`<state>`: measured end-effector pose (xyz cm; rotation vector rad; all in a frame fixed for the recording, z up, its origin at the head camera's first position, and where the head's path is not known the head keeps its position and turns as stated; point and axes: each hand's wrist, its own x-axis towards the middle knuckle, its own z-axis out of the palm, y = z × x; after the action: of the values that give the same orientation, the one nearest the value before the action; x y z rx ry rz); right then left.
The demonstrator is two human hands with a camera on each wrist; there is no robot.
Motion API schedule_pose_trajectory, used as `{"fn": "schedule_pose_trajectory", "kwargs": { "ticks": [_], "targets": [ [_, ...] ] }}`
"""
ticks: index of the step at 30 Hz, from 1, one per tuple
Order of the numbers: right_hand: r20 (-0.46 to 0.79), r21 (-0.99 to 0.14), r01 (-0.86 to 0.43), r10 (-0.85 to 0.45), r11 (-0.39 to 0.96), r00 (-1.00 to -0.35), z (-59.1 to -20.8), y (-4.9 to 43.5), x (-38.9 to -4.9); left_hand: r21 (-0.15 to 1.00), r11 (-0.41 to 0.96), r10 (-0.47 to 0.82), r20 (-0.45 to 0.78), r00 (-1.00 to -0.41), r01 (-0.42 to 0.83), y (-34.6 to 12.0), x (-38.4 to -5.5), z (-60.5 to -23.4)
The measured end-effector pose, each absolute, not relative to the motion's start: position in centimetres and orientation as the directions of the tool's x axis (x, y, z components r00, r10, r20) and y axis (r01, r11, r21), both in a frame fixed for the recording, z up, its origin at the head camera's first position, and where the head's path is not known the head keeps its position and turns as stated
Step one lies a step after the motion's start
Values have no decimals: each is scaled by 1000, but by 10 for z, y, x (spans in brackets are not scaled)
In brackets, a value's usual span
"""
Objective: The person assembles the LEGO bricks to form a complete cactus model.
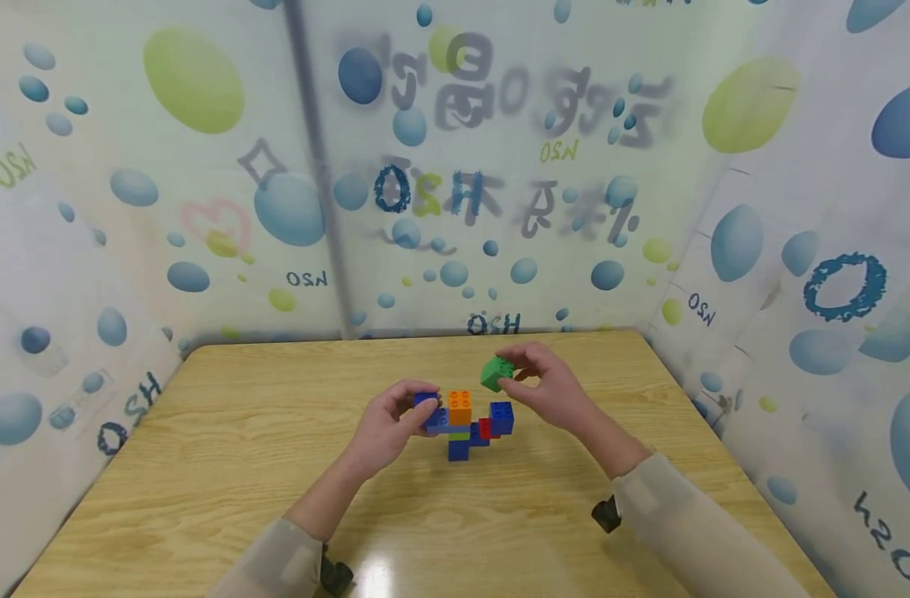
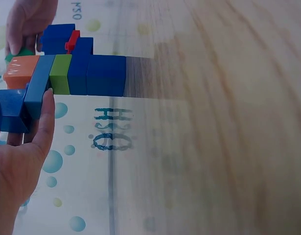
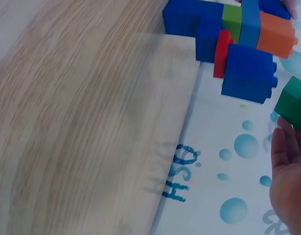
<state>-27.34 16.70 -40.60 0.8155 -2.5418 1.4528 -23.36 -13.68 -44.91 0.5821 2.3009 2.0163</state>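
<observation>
A small structure of toy building bricks stands on the table, with a dark blue brick (image 1: 458,451) at its foot. Above that come a lime brick (image 2: 60,73), a long lighter blue brick (image 2: 39,81) and an orange brick (image 1: 460,407) on top. A thin red brick (image 3: 221,54) and a blue brick (image 3: 248,73) form the right-hand branch. My left hand (image 1: 383,428) grips the dark blue brick (image 2: 11,108) at the structure's left end, a fingertip against the long brick. Up and to the right, my right hand (image 1: 550,390) pinches a green brick (image 1: 494,374), held apart above the right branch.
The wooden table (image 1: 238,440) spreads around the structure. Behind and beside it hang pale curtains (image 1: 455,249) printed with blue and green dots and letters. Dark wrist cameras (image 1: 607,515) sit at both of my sleeves.
</observation>
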Motion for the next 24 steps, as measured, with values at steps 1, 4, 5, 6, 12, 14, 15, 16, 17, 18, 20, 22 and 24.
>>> {"fn": "schedule_pose_trajectory", "kwargs": {
  "ticks": [1, 4, 5, 6, 12, 14, 15, 16, 17, 18, 20, 22, 24],
  "targets": [
    [349, -766, -508, -408, 394, -844, -405, 165, -272, 962, 91, 294, 222, -930, 258, -137, -234, -449],
    [370, -755, -536, -429, 378, -824, -402, 158, -269, 963, 90, 292, 219, -931, 255, -137, -234, -449],
    [375, -752, -543, -435, 373, -818, -401, 156, -268, 963, 90, 292, 218, -931, 254, -137, -234, -449],
    [380, -748, -550, -440, 371, -814, -400, 153, -267, 963, 90, 292, 217, -931, 253, -137, -234, -449],
    [382, -720, -586, -493, 371, -782, -394, 140, -263, 963, 97, 293, 215, -931, 253, -137, -233, -448],
    [376, -715, -592, -509, 373, -774, -392, 137, -262, 962, 100, 294, 216, -931, 254, -137, -233, -448],
    [372, -714, -593, -516, 372, -771, -392, 135, -261, 962, 100, 295, 217, -931, 256, -137, -233, -448],
    [365, -715, -591, -521, 373, -771, -392, 134, -261, 962, 100, 295, 217, -931, 256, -137, -233, -448],
    [359, -717, -589, -526, 373, -771, -392, 133, -261, 961, 101, 295, 217, -930, 257, -137, -233, -448],
    [354, -717, -588, -531, 374, -770, -392, 131, -261, 961, 103, 295, 218, -930, 258, -137, -233, -448],
    [347, -719, -587, -539, 373, -767, -393, 129, -261, 960, 107, 295, 219, -930, 260, -137, -233, -449],
    [349, -717, -590, -542, 371, -764, -394, 127, -261, 958, 110, 296, 222, -929, 264, -137, -234, -449],
    [353, -715, -594, -542, 369, -762, -395, 126, -261, 957, 111, 297, 225, -928, 268, -137, -234, -449]
  ]
}}
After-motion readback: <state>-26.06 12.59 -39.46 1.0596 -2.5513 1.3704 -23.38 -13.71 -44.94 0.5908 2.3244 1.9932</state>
